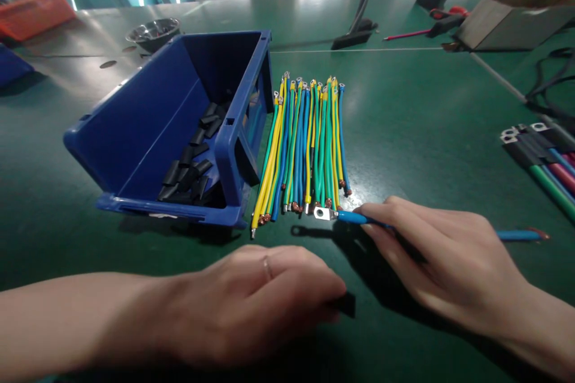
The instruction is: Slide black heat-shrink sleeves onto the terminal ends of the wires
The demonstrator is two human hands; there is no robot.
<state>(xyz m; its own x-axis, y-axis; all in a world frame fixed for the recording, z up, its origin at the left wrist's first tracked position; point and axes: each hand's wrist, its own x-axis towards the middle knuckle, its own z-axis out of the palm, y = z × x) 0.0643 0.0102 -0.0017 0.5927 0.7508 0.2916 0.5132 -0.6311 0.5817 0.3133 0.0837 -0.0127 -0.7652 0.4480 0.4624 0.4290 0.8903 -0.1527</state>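
Note:
My right hand point(440, 263) is closed around a blue cable point(353, 217). A flat silver ring lug point(322, 213) sits on the cable's left end, and bare copper shows at the other end, past the hand. Low in the middle, my left hand point(260, 305) pinches a short piece of black heat-shrink tubing point(347, 304), whose end sticks out beyond the fingertips. The tubing and the lug are apart. Beyond both hands lies a row of green, yellow and blue cables point(309, 143), many with lugs at the far end. A blue bin point(148, 114) left of them holds loose black tubing pieces point(186, 170).
Thicker cables with black-sleeved lugs point(534, 143) lie at the right edge. Behind stand a metal bowl point(153, 33), a stand with a dark base point(354, 36), a cardboard box point(507, 24) and an orange basket point(36, 14). The green tabletop point(404, 131) is glossy.

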